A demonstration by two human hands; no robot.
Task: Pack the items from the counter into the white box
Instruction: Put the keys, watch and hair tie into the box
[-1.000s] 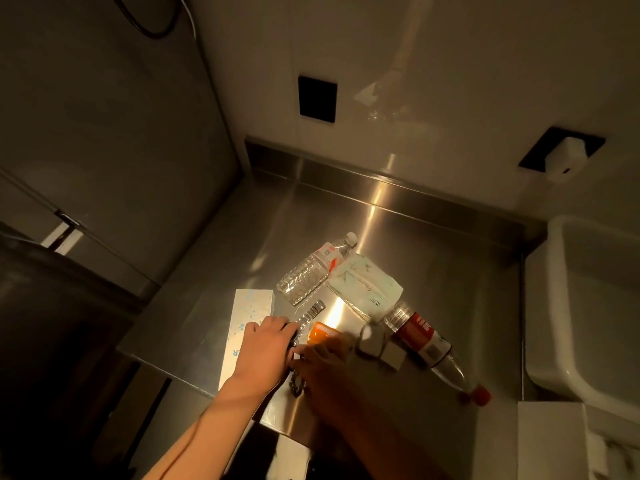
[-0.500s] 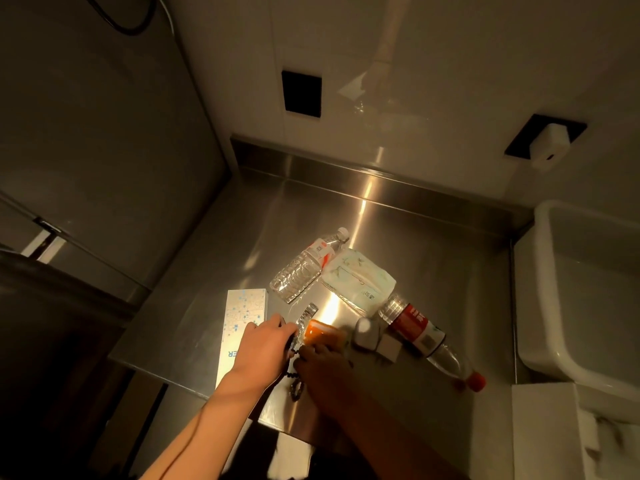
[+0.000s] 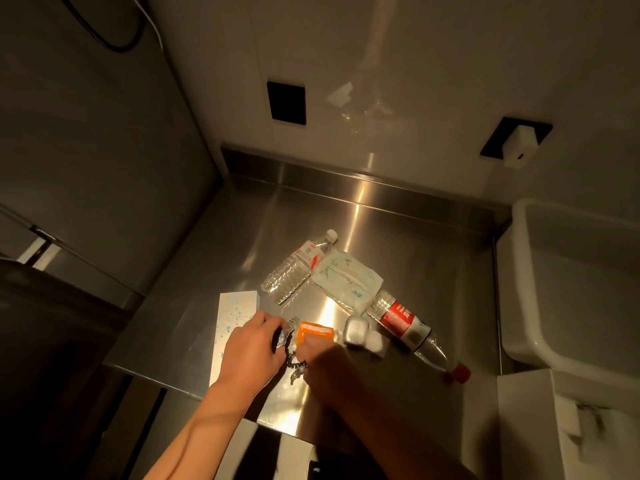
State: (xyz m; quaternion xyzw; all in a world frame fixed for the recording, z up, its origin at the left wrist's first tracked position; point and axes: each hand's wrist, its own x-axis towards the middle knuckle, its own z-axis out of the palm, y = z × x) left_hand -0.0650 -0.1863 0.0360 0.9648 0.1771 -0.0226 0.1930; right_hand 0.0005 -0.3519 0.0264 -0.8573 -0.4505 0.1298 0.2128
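Observation:
Several items lie on the steel counter (image 3: 398,244): a clear water bottle (image 3: 294,268), a pale tissue pack (image 3: 346,282), a red-labelled bottle (image 3: 405,323) with a red cap, an orange packet (image 3: 315,332), a silver case (image 3: 356,330), a small white cube (image 3: 377,342) and a long white-and-blue carton (image 3: 232,317). My left hand (image 3: 249,344) curls around a dark watch (image 3: 281,337) with a metal band. My right hand (image 3: 325,362), in shadow, pinches a dark beaded chain (image 3: 294,368) just beside it. The white box (image 3: 526,420) stands at the lower right.
A large white tub (image 3: 571,289) sits right of the counter, past its raised edge. A steel backsplash (image 3: 346,178) runs along the rear wall. A dark cabinet and a drop-off lie to the left. The counter's near edge is under my forearms.
My right hand has drawn back toward the near edge, which uncovers more of the orange packet. My left hand stays on the watch. The view has shifted slightly.

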